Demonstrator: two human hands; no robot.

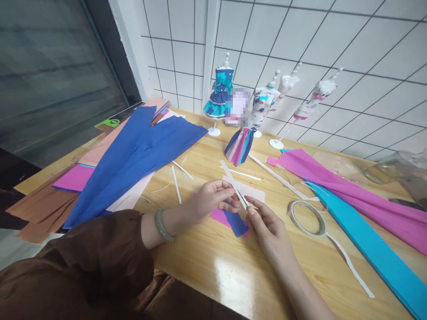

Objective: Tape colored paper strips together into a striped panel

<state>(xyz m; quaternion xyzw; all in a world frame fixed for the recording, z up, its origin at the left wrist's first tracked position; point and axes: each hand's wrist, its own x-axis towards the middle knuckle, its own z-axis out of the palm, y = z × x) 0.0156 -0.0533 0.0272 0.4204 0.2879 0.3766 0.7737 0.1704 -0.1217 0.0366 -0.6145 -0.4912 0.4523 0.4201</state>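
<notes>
A narrow strip of white tape slants up between my hands, with a thin dark gap along its lower part. My right hand pinches its lower end between thumb and fingertips. My left hand, a green bangle on its wrist, has curled fingers closed at the strip's left side; their exact contact is partly hidden. Beneath the hands lie a small blue piece of crepe paper, a magenta piece and a pale pink piece. A roll of white tape lies right of my right hand, its loose end trailing forward.
Blue crepe paper spreads over brown and peach sheets at left. Magenta and turquoise crepe lie right. Behind stand a mini mannequin in a blue dress, several others, and a striped skirt. Loose white strips lie about.
</notes>
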